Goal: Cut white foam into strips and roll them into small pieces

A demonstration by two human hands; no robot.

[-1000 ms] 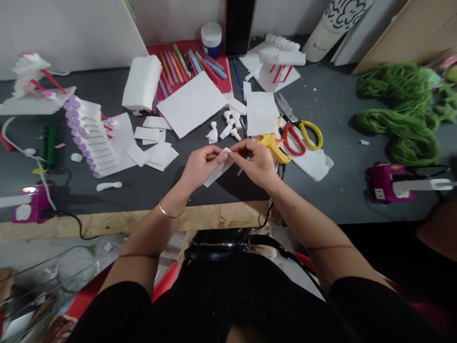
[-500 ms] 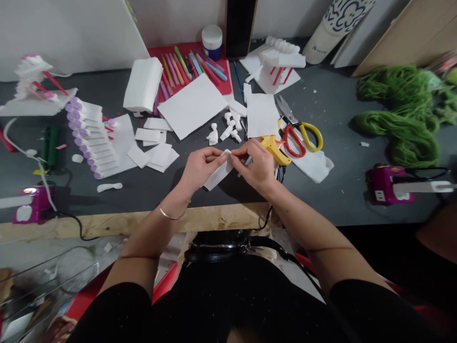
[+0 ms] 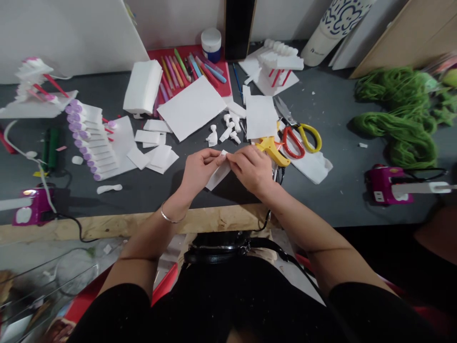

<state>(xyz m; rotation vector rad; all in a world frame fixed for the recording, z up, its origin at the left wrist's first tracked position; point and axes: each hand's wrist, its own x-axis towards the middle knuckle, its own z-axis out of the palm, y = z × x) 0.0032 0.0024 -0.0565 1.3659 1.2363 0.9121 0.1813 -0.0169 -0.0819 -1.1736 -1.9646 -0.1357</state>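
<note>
White foam strip [image 3: 217,176] sits between the hands, above the dark grey tabletop [image 3: 332,209]. Left hand [image 3: 200,169] pinches it almost closed, thumb against fingers; right hand [image 3: 252,170] closes on its upper end, just left of a yellow-handled tool [image 3: 273,150]. Squeezing hard could crease or tear the thin foam.

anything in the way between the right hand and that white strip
Nothing visible stands in the way: the right hand touches the top end of the white strip, which the left hand also pinches, with no object between them.
</note>
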